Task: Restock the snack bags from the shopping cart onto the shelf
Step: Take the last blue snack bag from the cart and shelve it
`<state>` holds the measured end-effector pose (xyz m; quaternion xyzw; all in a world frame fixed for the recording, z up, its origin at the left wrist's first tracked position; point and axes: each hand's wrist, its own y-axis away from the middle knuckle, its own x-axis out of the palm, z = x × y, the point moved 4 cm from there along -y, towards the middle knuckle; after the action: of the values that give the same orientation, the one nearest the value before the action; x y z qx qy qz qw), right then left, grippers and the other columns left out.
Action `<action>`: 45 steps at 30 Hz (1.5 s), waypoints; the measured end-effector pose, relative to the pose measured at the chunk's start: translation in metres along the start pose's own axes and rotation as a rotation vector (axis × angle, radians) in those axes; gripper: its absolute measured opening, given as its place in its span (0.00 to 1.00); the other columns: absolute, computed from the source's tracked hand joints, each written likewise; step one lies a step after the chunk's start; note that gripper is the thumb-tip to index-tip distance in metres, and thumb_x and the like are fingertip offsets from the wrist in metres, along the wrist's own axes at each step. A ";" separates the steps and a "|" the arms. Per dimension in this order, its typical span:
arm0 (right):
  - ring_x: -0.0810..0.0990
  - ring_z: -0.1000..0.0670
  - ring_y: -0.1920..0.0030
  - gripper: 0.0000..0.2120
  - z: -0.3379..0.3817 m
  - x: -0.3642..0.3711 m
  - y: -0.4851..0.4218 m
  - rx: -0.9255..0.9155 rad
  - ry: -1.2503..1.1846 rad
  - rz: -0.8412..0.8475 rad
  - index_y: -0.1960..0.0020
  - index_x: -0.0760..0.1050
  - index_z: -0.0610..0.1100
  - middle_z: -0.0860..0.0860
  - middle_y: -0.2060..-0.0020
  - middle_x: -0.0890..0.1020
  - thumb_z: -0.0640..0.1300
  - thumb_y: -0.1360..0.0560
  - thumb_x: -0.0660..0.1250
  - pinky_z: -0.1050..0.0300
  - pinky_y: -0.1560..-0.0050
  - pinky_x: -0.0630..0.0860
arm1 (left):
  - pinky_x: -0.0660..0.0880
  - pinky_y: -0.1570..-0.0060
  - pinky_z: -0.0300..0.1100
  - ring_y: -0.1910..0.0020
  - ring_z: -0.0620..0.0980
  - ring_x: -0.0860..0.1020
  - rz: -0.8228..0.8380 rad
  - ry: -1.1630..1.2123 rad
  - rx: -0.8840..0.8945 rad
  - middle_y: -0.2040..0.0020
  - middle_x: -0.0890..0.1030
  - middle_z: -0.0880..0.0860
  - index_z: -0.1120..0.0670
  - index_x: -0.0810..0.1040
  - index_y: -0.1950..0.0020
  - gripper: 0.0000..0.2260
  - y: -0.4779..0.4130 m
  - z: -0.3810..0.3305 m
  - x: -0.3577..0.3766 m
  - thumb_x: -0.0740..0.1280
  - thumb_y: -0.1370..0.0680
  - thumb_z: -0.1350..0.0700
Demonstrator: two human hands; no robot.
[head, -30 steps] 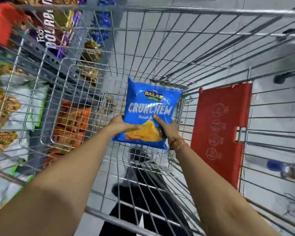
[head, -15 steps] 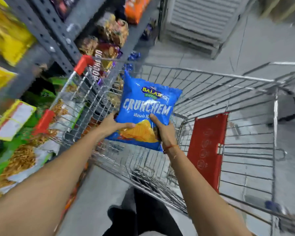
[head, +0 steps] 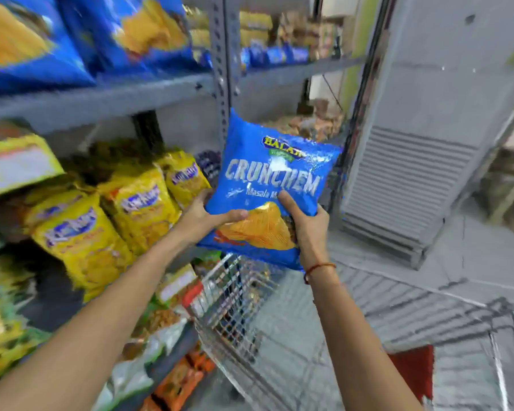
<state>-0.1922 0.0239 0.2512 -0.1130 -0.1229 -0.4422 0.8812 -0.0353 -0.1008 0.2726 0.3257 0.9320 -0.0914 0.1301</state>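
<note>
I hold a blue Crunchem snack bag [head: 272,179] upright in front of the grey metal shelf [head: 101,99]. My left hand [head: 204,216] grips its lower left edge. My right hand [head: 307,225] grips its lower right side, thumb across the front. The bag hangs above the wire shopping cart [head: 235,295], level with the middle shelf tier. Matching blue snack bags [head: 125,34] stand on the upper tier at the top left.
Yellow snack bags [head: 107,221] fill the middle tier left of my hands. A grey shelf upright [head: 223,69] stands just behind the held bag. Lower tiers hold green and orange packets [head: 178,381]. A grey louvred panel [head: 404,185] and floor lie to the right.
Both hands have lifted the blue bag out of the cart and up to the shelf. My view has swung from the cart up to the shelf tiers.
</note>
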 end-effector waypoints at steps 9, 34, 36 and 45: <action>0.84 0.56 0.65 0.06 0.136 0.158 0.018 -0.247 -0.151 0.346 0.59 0.81 0.46 0.56 0.69 0.86 0.42 0.34 0.77 0.62 0.65 0.79 | 0.74 0.61 0.27 0.63 0.27 0.76 -0.419 -0.021 0.327 0.53 0.77 0.39 0.46 0.72 0.48 0.29 0.058 -0.132 -0.149 0.77 0.44 0.42; 0.84 0.52 0.54 0.13 0.154 0.476 0.159 -0.295 -0.109 0.981 0.57 0.82 0.48 0.52 0.59 0.86 0.53 0.37 0.79 0.55 0.52 0.81 | 0.77 0.50 0.43 0.48 0.48 0.80 -1.033 -0.009 0.184 0.44 0.81 0.52 0.55 0.72 0.39 0.45 0.213 -0.126 -0.412 0.77 0.52 0.37; 0.84 0.51 0.54 0.14 0.146 0.483 0.158 -0.273 -0.085 0.980 0.56 0.82 0.48 0.53 0.59 0.86 0.53 0.37 0.79 0.52 0.49 0.81 | 0.76 0.52 0.40 0.49 0.48 0.80 -1.034 -0.002 0.152 0.44 0.80 0.52 0.55 0.71 0.39 0.44 0.210 -0.118 -0.417 0.76 0.51 0.38; 0.83 0.51 0.52 0.14 0.117 0.498 0.154 -0.230 0.025 0.933 0.61 0.81 0.52 0.56 0.61 0.85 0.59 0.39 0.78 0.45 0.40 0.77 | 0.77 0.54 0.41 0.50 0.48 0.80 -0.944 0.005 -0.005 0.45 0.80 0.51 0.55 0.68 0.34 0.41 0.199 -0.097 -0.431 0.78 0.41 0.41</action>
<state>0.2068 -0.2245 0.5059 -0.2478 0.0013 -0.0114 0.9687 0.3976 -0.1736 0.4780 -0.1338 0.9787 -0.1377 0.0728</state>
